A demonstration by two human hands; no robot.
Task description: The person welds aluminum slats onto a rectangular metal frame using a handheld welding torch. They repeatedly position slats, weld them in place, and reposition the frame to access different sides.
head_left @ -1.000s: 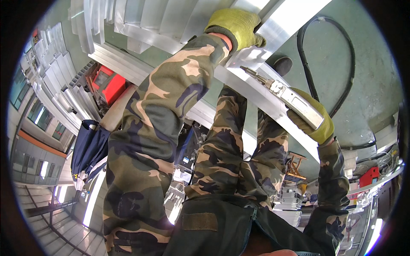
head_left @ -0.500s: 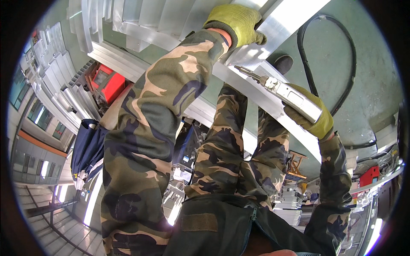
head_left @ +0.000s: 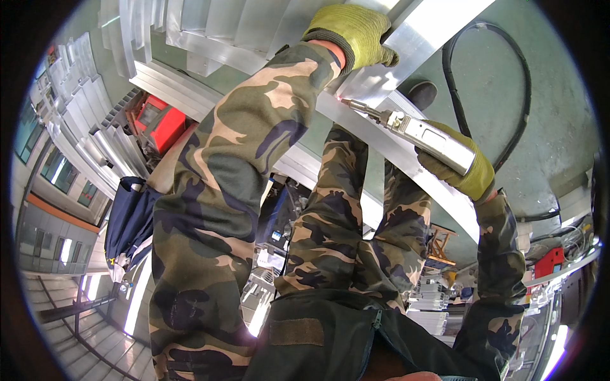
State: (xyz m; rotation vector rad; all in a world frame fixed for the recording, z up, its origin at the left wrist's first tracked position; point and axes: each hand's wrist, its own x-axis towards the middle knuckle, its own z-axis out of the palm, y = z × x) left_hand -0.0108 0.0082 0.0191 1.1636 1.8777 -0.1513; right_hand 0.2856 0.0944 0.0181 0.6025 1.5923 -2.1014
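The left hand, in a yellow-green knit glove, lies on a wide aluminium profile between 12 and 1 o'clock; its fingertips are partly hidden, so how firmly it grips cannot be told. The right hand, gloved alike, is between 2 and 3 o'clock, wrapped around a silver handheld welding gun. The gun's slim nozzle points toward 10 o'clock, its tip over a narrower aluminium bar near where bar and profile meet; whether the tip touches is unclear. A black cable loops on the green floor at 2 o'clock. Ribbed aluminium panels lie toward 11 o'clock, a red machine at 10.
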